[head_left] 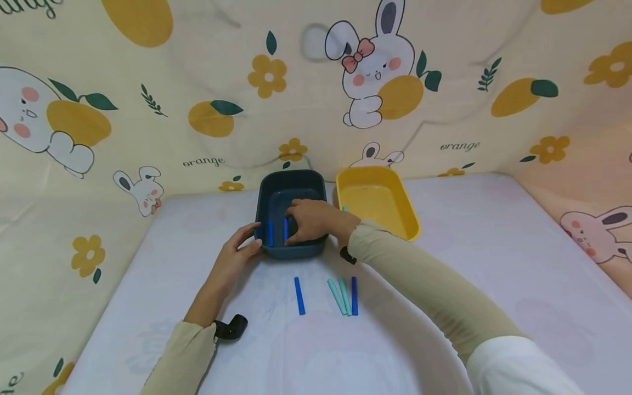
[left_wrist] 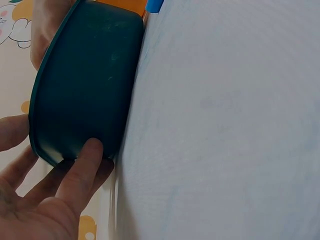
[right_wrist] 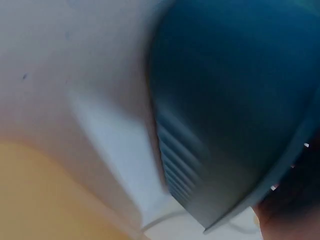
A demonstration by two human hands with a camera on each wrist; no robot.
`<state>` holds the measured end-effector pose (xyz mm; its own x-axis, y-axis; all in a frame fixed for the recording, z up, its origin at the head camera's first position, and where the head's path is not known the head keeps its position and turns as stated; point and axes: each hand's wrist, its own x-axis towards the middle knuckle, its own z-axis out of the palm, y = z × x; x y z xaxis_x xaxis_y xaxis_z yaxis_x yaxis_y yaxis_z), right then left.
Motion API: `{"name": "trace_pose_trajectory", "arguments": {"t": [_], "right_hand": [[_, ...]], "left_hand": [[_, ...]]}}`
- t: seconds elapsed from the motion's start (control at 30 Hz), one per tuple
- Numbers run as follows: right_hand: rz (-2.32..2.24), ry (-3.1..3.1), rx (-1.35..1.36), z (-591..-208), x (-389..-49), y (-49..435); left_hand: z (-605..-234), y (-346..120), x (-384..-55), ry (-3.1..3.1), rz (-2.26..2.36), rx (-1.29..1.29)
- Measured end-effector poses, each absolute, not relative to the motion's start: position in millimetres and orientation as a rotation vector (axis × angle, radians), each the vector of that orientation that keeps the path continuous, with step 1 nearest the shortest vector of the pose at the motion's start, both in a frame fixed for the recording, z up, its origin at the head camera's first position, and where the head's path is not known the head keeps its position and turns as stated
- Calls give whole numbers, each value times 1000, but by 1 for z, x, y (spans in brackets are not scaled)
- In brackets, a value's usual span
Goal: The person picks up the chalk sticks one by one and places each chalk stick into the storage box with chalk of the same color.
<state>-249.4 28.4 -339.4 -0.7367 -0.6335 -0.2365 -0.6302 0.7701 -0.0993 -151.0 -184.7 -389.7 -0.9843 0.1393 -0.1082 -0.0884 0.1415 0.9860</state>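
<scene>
A dark blue-green plastic tray [head_left: 291,253] stands on the table. My left hand [head_left: 237,253] grips its near left corner; in the left wrist view, thumb and fingers lie around that corner of the tray [left_wrist: 85,80]. Inside the tray, my right hand [head_left: 313,220] pinches a short blue stick [head_left: 286,231] lengthwise between thumb and fingers. Another blue stick [head_left: 270,233] lies to its left in the tray. In the right wrist view, the tray's outer wall [right_wrist: 225,100] hides most of the hand.
Right of the dark tray stands a yellow tray [head_left: 375,192], with the tip of a teal stick [head_left: 345,208] showing. In front lie a blue stick [head_left: 299,296], two teal sticks [head_left: 340,297] and another blue stick [head_left: 354,296]. A patterned cloth [head_left: 296,120] hangs behind.
</scene>
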Motion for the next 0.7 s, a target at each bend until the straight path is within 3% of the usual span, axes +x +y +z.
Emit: {"name": "trace_pose_trajectory", "arguments": {"t": [0.7], "right_hand": [[-89,2731,-899,-354,-262,20]], "left_hand": [[-391,-186,-154,2245,1941,54]]}}
